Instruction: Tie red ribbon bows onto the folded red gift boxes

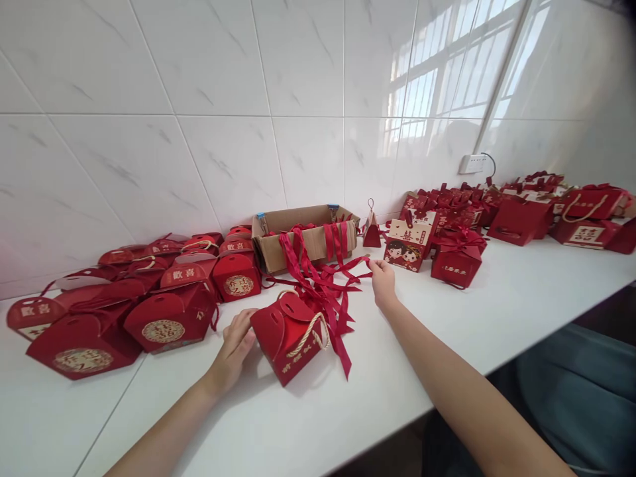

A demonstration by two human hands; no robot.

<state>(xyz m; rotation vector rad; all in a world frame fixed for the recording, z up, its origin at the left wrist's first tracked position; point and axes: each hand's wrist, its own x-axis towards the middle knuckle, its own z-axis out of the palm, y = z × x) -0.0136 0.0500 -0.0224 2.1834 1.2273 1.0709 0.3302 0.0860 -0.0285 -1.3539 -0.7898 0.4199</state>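
A red gift box [298,338] with cream rope handles and gold lettering is tilted on the white table. My left hand [237,344] grips its left side, fingers against the box wall. To the right, my right hand [382,281] pinches the end of a dark red ribbon [361,261]. That ribbon runs back to a loose bundle of red ribbons [325,291], which hangs over the front of an open cardboard box [271,258] and spreads on the table behind the gift box.
Several red gift boxes [169,324] are grouped on the left. More gift boxes [457,258] stand along the wall at right, with a small triangular box [371,232] near the cardboard box. A socket [472,163] is on the tiled wall. The table's front edge [497,361] crosses the lower right.
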